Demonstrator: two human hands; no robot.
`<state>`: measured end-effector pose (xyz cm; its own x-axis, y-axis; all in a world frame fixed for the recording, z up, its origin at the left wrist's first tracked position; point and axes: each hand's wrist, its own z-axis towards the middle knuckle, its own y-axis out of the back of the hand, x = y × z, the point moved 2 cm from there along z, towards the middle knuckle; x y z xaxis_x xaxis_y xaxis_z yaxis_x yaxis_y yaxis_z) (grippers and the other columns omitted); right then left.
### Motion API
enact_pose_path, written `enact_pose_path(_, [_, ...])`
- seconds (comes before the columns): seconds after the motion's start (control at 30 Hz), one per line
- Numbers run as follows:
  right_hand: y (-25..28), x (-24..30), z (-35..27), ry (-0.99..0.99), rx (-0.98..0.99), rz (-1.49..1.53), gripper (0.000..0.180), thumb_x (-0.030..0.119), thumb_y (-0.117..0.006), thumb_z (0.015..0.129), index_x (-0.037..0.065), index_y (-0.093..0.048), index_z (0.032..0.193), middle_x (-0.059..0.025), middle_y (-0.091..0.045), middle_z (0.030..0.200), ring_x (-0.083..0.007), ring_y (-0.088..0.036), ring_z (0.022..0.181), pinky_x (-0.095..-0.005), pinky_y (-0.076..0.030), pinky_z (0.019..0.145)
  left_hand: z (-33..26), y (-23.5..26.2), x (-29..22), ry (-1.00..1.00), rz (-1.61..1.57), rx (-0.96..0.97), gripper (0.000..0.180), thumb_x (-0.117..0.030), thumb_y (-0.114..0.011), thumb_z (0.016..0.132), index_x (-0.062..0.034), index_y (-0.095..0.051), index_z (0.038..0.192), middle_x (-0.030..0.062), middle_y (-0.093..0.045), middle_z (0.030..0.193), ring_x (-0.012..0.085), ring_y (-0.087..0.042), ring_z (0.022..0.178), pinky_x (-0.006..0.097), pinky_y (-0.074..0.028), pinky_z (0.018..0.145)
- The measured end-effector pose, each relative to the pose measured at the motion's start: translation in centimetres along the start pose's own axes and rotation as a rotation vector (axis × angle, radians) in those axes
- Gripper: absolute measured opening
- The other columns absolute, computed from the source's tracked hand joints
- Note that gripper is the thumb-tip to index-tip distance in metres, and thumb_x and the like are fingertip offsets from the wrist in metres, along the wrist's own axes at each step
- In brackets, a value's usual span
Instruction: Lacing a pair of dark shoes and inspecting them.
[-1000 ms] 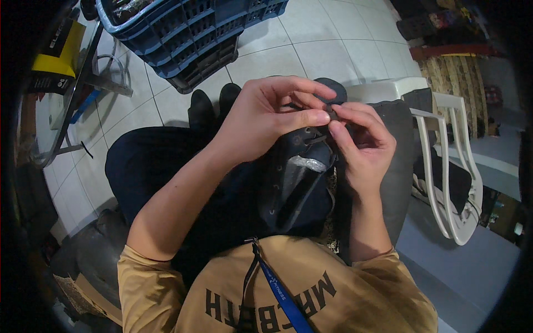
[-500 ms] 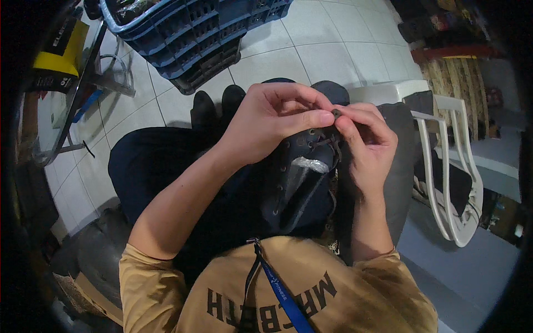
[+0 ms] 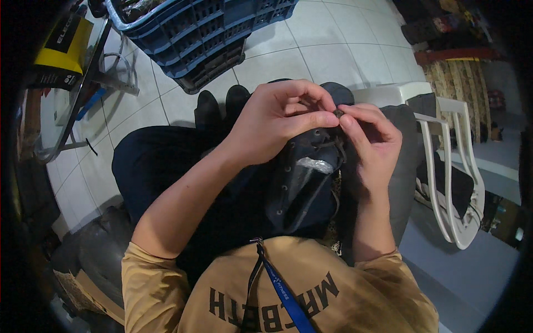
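A dark lace-up shoe [image 3: 288, 183] with metal eyelets lies across my lap, its opening toward me and a shiny silvery patch [image 3: 315, 164] on its tongue. Dark shoelace [image 3: 333, 143] runs through the upper eyelets. Above the shoe's far end, my left hand [image 3: 288, 114] pinches a small dark piece [image 3: 338, 113] between thumb and forefinger. From the other side my right hand [image 3: 369, 130] grips the same piece with its fingertips. Whether that piece is part of the lace cannot be made out. The hands hide much of the shoe's far end.
A blue plastic crate [image 3: 194, 39] stands on the tiled floor ahead. To the right is a white plastic chair [image 3: 452, 166], tipped over. A glass-topped table [image 3: 91, 72] with a yellow and black package [image 3: 64, 50] stands at the left. A blue lanyard [image 3: 283, 288] hangs from my neck.
The view has shifted slightly, so everything sits a little farther right. Both hands keep their pinch, and the small dark piece looks slightly turned between the fingertips.
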<state>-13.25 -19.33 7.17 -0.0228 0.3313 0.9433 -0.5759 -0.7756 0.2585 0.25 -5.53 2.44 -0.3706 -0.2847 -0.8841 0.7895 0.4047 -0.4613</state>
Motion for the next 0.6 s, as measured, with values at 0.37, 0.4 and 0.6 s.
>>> enact_pose_path(0.37, [0.4, 1.7, 1.5, -0.059, 0.166, 0.031, 0.020, -0.005, -0.081, 0.085, 0.001, -0.079, 0.104, -0.0037, -0.073, 0.099, -0.0069, -0.058, 0.082, -0.0228, -0.042, 0.073, -0.1, 0.4, -1.1, 0.024, 0.094, 0.143, 0.015, -0.006, -0.068, 0.102, -0.0010, -0.064, 0.115, -0.0024, -0.062, 0.105, 0.0029, -0.059, 0.098, 0.021, -0.046, 0.088])
enact_pose_path(0.4, [0.3, 1.8, 1.6, -0.060, 0.171, 0.026, 0.020, -0.004, -0.082, 0.085, 0.001, -0.079, 0.104, -0.0035, -0.072, 0.098, -0.0068, -0.058, 0.082, -0.0227, -0.042, 0.073, -0.2, 0.4, -0.9, 0.008, 0.076, 0.134, 0.014, -0.006, -0.068, 0.101, -0.0011, -0.064, 0.114, -0.0022, -0.062, 0.104, 0.0033, -0.059, 0.097, 0.021, -0.046, 0.088])
enact_pose_path(0.6, [0.4, 2.2, 1.7, -0.132, 0.179, 0.033, 0.018, -0.004, -0.081, 0.085, -0.001, -0.077, 0.102, -0.0008, -0.071, 0.093, -0.0057, -0.059, 0.081, -0.0218, -0.042, 0.073, 0.1, 0.3, -1.1, -0.015, 0.048, 0.130, 0.015, -0.005, -0.072, 0.098, -0.0002, -0.067, 0.112, 0.0001, -0.066, 0.105, 0.0060, -0.063, 0.098, 0.023, -0.050, 0.089])
